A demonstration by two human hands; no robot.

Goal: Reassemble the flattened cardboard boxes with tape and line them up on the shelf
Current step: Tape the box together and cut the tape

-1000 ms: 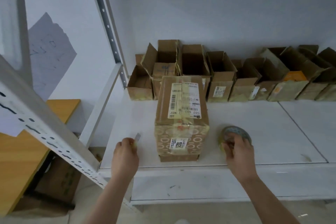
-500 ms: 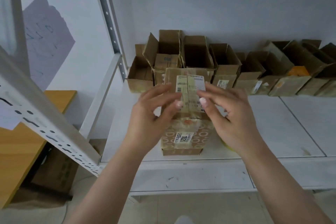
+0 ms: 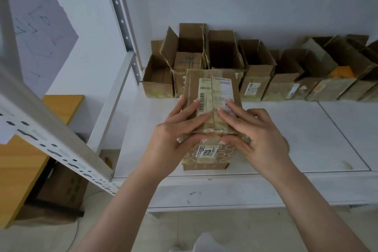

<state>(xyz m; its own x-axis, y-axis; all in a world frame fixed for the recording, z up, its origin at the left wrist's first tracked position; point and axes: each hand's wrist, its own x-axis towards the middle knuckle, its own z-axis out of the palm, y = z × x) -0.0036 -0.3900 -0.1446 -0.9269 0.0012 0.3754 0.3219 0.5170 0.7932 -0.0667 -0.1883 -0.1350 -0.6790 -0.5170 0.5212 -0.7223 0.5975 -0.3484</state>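
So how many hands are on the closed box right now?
2. The left hand lies on the closed box left of its top seam, the right hand right of it; fingers flat on top, thumbs pressing the front.

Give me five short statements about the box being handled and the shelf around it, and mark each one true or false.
1. Both hands, left hand and right hand, are on the taped box. True.
2. The taped box sits on the floor. False: it stands on the white shelf.
3. Open boxes stand in a row at the back of the shelf. True.
4. The taped box's top flaps stand open. False: they are closed, under a white label.
5. A wooden table is left of the shelf. True.
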